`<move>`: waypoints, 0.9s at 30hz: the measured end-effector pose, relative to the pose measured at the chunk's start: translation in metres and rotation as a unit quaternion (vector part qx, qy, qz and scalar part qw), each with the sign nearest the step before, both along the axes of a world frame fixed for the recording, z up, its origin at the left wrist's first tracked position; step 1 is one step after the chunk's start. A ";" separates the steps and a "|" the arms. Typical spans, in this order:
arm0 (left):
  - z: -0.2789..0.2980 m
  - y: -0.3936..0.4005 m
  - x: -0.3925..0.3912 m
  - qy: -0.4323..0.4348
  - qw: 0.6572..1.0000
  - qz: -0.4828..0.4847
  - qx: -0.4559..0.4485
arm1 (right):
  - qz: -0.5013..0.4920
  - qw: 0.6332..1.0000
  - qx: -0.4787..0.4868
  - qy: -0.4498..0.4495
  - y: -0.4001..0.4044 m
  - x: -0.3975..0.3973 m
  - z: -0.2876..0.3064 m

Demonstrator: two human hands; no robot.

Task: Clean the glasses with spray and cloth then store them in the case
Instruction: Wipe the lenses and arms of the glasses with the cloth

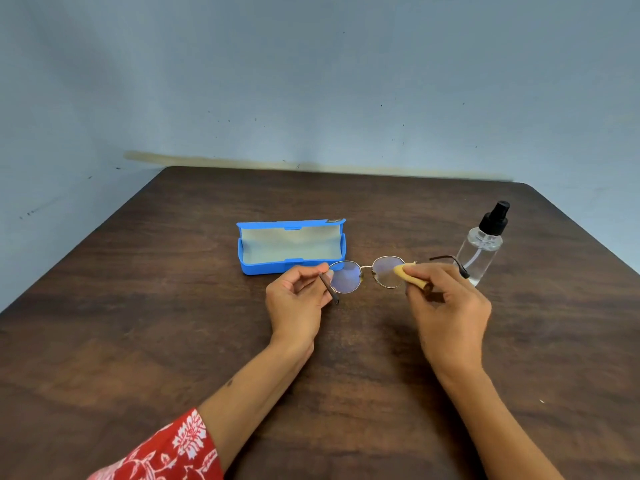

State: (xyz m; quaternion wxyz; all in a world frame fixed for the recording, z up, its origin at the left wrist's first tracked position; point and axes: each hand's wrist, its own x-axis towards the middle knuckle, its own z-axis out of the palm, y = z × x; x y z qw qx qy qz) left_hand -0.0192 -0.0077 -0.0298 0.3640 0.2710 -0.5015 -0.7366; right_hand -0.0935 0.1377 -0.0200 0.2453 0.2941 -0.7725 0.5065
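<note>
Round thin-framed glasses hang just above the table's middle, lenses facing me. My left hand pinches the left temple by the hinge. A small yellow cloth is pressed against the right lens by my right hand, thumb on top of the cloth. The right temple sticks out to the right, in front of the spray bottle. That bottle is clear with a black pump top and stands upright. Just behind my left hand lies the blue glasses case, lid open, pale lining bare.
The dark wooden table stretches wide around my hands and ends at a blue-grey wall behind the case. A red patterned sleeve covers my left arm at the bottom left.
</note>
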 end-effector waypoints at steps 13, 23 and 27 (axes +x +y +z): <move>-0.001 -0.002 0.001 0.011 1.000 0.009 -0.018 | -0.012 0.974 0.203 0.098 -0.014 0.012 -0.004; -0.005 -0.003 0.001 0.015 0.999 0.017 -0.031 | -0.006 0.962 0.261 0.086 -0.012 0.013 -0.005; -0.006 -0.003 0.002 0.014 0.999 0.018 -0.039 | -0.041 0.966 0.252 0.031 -0.008 0.008 -0.003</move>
